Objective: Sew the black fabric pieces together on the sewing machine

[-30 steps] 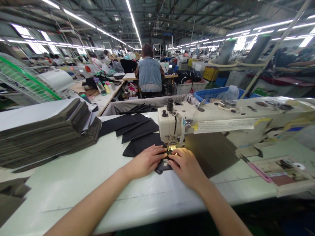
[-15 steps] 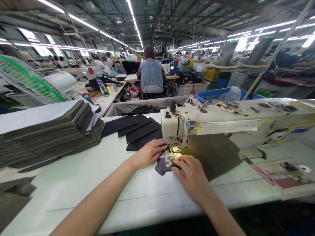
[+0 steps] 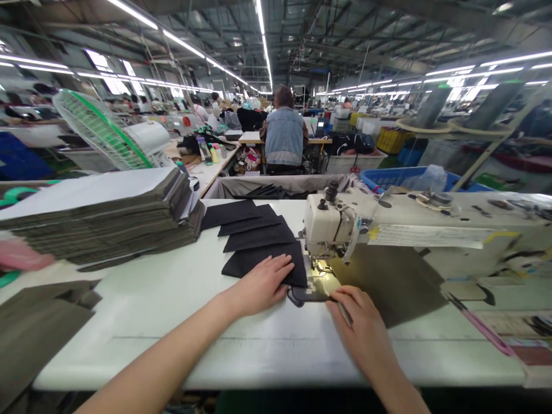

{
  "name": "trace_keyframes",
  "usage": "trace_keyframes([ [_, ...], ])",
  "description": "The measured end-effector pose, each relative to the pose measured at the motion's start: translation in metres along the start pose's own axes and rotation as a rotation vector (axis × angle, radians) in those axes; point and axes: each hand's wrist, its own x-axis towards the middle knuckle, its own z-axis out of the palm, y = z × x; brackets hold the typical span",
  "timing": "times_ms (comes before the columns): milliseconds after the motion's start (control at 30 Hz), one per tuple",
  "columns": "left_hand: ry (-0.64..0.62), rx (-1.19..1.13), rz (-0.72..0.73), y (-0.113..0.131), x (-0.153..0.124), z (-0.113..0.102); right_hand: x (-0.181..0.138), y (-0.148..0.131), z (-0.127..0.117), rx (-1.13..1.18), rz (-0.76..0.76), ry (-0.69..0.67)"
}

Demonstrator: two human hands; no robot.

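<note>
My left hand (image 3: pixel 263 284) lies palm down with its fingers stretched over the nearest black fabric panel (image 3: pixel 259 261). That panel is the closest of several black panels fanned out to the left of the sewing machine (image 3: pixel 330 227), and its right edge reaches the metal needle plate (image 3: pixel 317 292). At the plate's right side my right hand (image 3: pixel 360 319) has bent fingers, thumb and fingertips close together. A dark sliver shows between them, too small to name. Under the machine arm spreads an olive-brown fabric sheet (image 3: pixel 397 282), just beyond my right hand.
A tall stack of olive fabric pieces (image 3: pixel 107 230) stands left on the table. Pink-handled tweezers (image 3: pixel 485 330) lie by a tray at right. Behind the table are a cloth-lined bin (image 3: pixel 224 187), a blue basket (image 3: pixel 383 177), a fan (image 3: pixel 103 126) and a seated co-worker (image 3: pixel 283 135).
The view has swung left. My left hand has drawn back from the needle area onto the nearest black panel, which now lies beside the plate. My right hand stays by the plate.
</note>
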Motion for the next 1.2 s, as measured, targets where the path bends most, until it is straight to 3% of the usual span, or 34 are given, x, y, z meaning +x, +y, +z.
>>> trace_keyframes([
  [133, 0.017, -0.025, -0.005, 0.009, -0.006, -0.006, -0.001, 0.003, 0.004, 0.012, -0.003, -0.019],
  [233, 0.145, -0.212, -0.094, 0.008, 0.004, -0.011, -0.002, 0.003, 0.003, 0.020, -0.008, -0.020],
  [333, 0.349, -0.357, -0.223, 0.001, 0.015, -0.026, -0.003, 0.003, 0.002, 0.039, 0.001, -0.026],
  [433, 0.693, -0.626, -0.454, -0.009, 0.018, -0.040, -0.003, 0.001, 0.001, 0.045, 0.020, -0.027],
  [533, 0.921, -0.726, -0.659, -0.015, 0.006, -0.035, -0.002, -0.001, 0.002, 0.050, 0.033, -0.026],
  [600, 0.840, -0.454, -0.587, -0.013, -0.008, -0.022, -0.001, 0.000, 0.002, 0.058, 0.040, -0.024],
  [700, 0.464, -0.048, -0.256, -0.002, -0.031, -0.006, 0.003, 0.003, -0.002, 0.073, 0.063, -0.034],
  [800, 0.221, 0.181, -0.218, 0.018, -0.046, -0.002, 0.013, -0.005, -0.009, 0.057, 0.100, -0.024],
  [900, 0.146, 0.264, -0.262, 0.034, -0.052, -0.001, 0.024, -0.038, -0.011, 0.036, 0.061, 0.035],
  [967, 0.149, 0.248, -0.187, 0.035, -0.056, 0.006, 0.029, -0.068, -0.002, 0.121, -0.033, 0.029],
  [1067, 0.148, 0.199, -0.036, 0.028, -0.066, 0.023, 0.029, -0.101, 0.023, 0.219, -0.219, -0.217],
  [1200, 0.155, 0.209, -0.075, 0.020, -0.081, 0.032, 0.018, -0.087, 0.047, 0.062, -0.097, -0.277],
])
